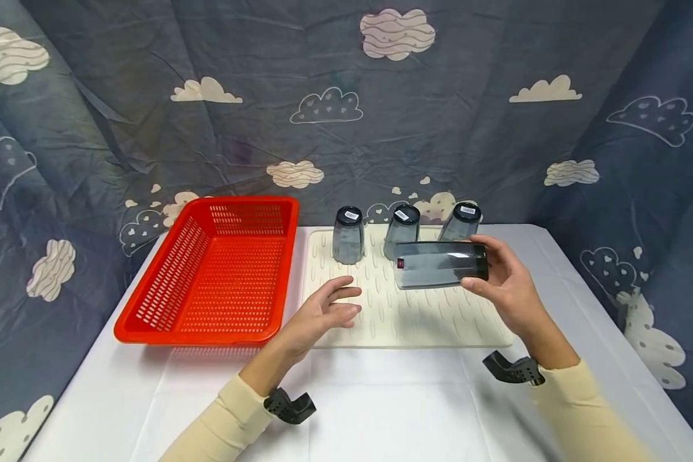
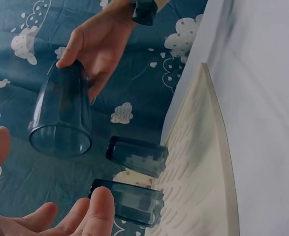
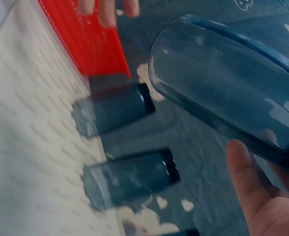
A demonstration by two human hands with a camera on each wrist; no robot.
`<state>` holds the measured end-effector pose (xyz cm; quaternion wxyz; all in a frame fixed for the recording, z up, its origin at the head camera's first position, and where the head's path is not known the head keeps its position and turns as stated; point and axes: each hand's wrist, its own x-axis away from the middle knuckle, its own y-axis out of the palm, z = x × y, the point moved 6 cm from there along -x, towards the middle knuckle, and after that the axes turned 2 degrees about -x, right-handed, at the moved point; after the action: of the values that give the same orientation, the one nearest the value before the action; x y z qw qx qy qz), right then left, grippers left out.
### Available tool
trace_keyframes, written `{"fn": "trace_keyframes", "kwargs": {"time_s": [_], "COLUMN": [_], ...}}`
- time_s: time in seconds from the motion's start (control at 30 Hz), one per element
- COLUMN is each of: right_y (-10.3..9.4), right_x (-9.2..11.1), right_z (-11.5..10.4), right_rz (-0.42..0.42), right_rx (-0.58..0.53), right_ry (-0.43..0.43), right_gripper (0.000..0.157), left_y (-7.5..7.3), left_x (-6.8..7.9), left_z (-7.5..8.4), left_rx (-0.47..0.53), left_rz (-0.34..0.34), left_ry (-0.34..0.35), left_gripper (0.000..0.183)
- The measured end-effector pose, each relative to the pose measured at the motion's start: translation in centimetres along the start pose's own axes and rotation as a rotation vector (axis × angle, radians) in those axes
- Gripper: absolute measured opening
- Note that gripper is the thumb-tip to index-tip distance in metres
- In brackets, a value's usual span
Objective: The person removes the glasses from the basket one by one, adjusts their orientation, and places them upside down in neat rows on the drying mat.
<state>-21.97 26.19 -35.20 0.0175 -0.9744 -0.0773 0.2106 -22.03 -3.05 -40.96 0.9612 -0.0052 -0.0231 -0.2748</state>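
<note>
A tinted drinking glass point(image 1: 433, 264) lies sideways in the air above the mat, its rim toward the left. My right hand point(image 1: 508, 282) grips it round its dark base, thumb on the near side. In the left wrist view the same glass point(image 2: 63, 110) shows its round mouth. My left hand point(image 1: 326, 314) is held above the mat's left part, fingers apart and holding nothing, a little left of the glass rim. Behind stand three more glasses upside down: one at left point(image 1: 348, 237), one in the middle point(image 1: 403, 230) and one at right point(image 1: 462, 221).
A cream ridged drying mat point(image 1: 381, 321) lies under the standing glasses. To its left is a red perforated plastic basket point(image 1: 205, 337) with nothing in it. Both rest on a white-covered table point(image 1: 393, 410). A dark cloud-patterned cloth point(image 1: 439, 135) hangs behind.
</note>
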Motion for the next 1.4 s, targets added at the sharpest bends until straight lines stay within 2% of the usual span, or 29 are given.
{"fn": "trace_keyframes", "kwargs": {"time_s": [0.17,0.3,0.57,0.7,0.87,1.03,1.4], "right_y": [-2.3,-3.8,-5.9,-6.4,-6.9,-7.1,-6.5], "right_x": [0.1,-0.1,-1.1,-1.4,-1.7,-2.0,-3.0], "right_z": [-0.3,0.2,1.1,1.5,2.3,3.6,6.2], "right_rz": [0.06,0.104,0.199,0.245,0.272,0.267,0.196], "right_rx": [0.1,0.175,0.483,0.579,0.63,0.664,0.682], "right_ry": [0.008,0.05,0.153,0.195,0.206,0.244,0.24], "right_gripper": [0.071,0.073,0.085,0.082,0.074,0.074,0.078], "left_y": [-0.3,-0.6,-1.0,-1.0,-0.9,-0.7,-0.5], "left_x": [0.2,0.4,0.6,0.7,0.6,0.6,0.5], "left_z": [-1.0,-1.6,-1.7,-2.0,-2.4,-2.6,-3.0], "left_rx": [-0.021,-0.033,-0.051,-0.048,-0.055,-0.043,-0.052], "left_rz": [0.012,0.009,0.01,0.011,0.003,-0.004,-0.013], "left_ry": [-0.035,-0.065,-0.077,-0.097,-0.112,-0.122,-0.106], "left_gripper": [0.067,0.066,0.067,0.067,0.066,0.064,0.056]}}
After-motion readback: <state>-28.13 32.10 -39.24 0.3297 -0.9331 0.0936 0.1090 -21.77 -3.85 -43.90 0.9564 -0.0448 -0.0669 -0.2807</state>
